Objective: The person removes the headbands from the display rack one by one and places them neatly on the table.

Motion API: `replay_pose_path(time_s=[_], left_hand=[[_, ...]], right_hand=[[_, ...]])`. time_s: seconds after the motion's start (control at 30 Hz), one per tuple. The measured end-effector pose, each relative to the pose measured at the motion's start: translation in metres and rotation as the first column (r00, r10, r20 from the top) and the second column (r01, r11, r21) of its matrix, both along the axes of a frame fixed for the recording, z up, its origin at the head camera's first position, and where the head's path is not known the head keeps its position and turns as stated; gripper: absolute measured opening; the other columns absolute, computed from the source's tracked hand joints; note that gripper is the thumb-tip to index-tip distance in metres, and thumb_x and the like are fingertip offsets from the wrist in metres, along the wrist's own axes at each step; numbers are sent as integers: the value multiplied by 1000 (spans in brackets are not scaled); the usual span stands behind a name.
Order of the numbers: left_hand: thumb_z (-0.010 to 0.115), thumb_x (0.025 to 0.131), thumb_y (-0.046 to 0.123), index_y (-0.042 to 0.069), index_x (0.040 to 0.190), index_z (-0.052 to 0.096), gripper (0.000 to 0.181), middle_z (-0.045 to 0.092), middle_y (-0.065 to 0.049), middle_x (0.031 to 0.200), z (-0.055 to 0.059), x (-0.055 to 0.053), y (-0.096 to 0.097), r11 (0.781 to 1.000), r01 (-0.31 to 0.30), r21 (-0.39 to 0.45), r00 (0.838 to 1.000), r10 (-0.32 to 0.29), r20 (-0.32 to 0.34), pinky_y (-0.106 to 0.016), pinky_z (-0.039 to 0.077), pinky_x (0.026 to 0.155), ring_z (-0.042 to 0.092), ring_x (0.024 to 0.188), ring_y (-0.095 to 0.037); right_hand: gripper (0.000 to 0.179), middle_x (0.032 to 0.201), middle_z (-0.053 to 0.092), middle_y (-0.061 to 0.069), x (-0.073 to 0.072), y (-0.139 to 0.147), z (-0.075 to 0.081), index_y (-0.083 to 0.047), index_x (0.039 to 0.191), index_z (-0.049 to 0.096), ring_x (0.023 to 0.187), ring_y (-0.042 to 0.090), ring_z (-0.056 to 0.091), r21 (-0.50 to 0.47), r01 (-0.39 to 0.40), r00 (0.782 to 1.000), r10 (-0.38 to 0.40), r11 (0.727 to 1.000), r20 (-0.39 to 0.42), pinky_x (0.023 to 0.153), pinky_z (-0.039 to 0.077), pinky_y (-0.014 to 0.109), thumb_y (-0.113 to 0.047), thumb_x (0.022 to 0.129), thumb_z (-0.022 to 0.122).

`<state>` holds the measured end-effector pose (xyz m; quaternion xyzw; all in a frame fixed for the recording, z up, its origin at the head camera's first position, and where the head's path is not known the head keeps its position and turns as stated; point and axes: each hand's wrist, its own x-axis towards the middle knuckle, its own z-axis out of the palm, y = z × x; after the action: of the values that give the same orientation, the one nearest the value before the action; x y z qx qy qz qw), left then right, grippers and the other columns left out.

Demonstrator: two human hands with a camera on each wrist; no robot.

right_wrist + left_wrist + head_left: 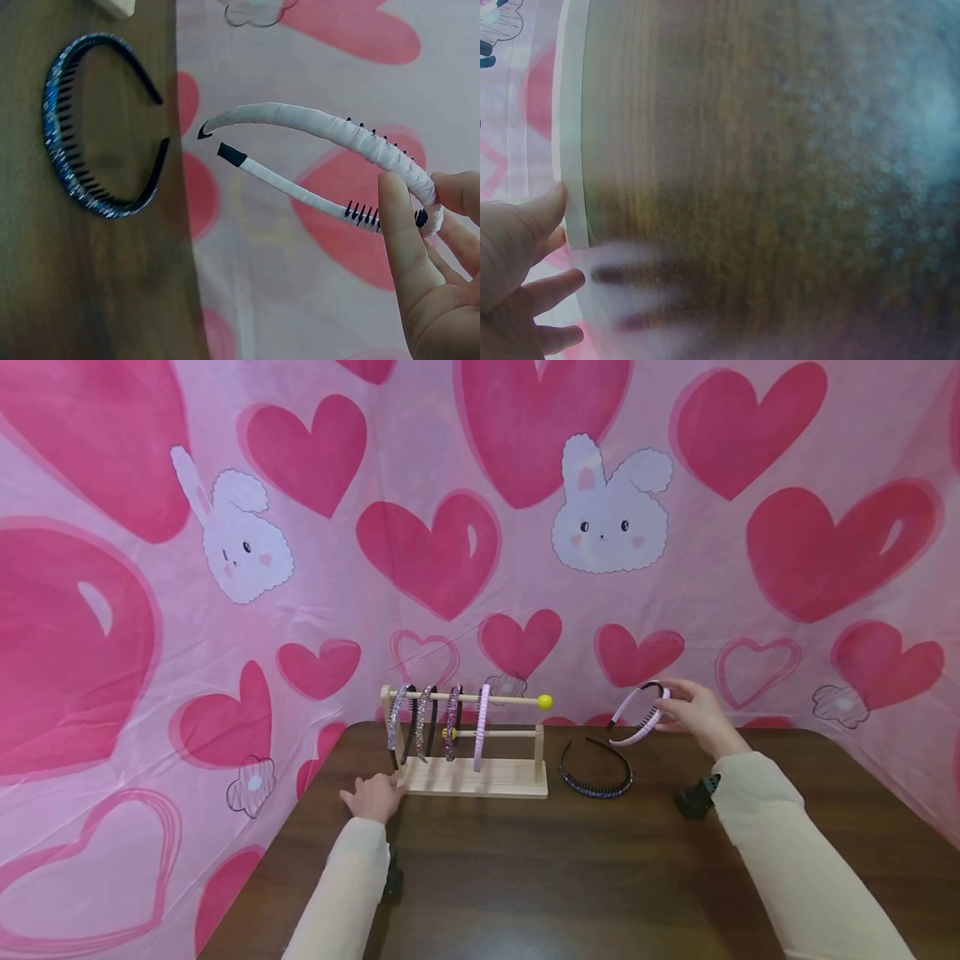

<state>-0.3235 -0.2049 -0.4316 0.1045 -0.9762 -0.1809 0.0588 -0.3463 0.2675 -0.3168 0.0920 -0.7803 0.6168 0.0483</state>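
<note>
My right hand (701, 714) pinches a pale pink, fabric-wrapped headband (315, 126) by its curved top, between thumb and fingers. The band is held up above the far right of the table, its two ends pointing left, black comb teeth along its inside. At the left end of a wooden headband rack (472, 788), my left hand (372, 797) grips the base; in the left wrist view, thumb and forefinger meet its corner. Several headbands hang from the upper bar, glittery ones at left and a pale pink one (482, 727) rightmost. A blue glittery headband (597, 792) lies on the table between rack and right hand.
The brown wooden table (570, 877) ends at a pink cloth backdrop (420, 460) printed with hearts and rabbits. Yellow balls (545, 702) cap the rack's bars. Its lower bar runs below the hanging bands.
</note>
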Motion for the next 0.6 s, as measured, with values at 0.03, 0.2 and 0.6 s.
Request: replay_pose_path(time_s=[0.03,0.2,0.6], left_hand=[[64,86,33,6,124,57,46,58,-25,114,0,0,0,1000,-1,-2,1000,1,0,-65,18,89,42,109,-45],[64,86,33,7,124,57,47,59,-25,112,0,0,0,1000,-1,-4,1000,1,-1,-65,18,89,43,108,-44],[65,85,33,6,123,58,47,59,-25,111,0,0,0,1000,1,4,1000,-1,-8,-66,17,90,43,108,-45]], right_hand=[[54,129,30,37,1,2,-2,16,137,19,68,8,59,2,5,1000,-5,1000,-1,67,52,30,0,94,46],[54,128,31,38,1,14,-15,14,138,19,68,7,59,31,54,999,-54,998,3,67,52,30,-1,94,46],[53,126,31,38,5,34,-40,15,138,18,65,6,59,5,142,989,-142,990,40,67,52,33,2,94,45]])
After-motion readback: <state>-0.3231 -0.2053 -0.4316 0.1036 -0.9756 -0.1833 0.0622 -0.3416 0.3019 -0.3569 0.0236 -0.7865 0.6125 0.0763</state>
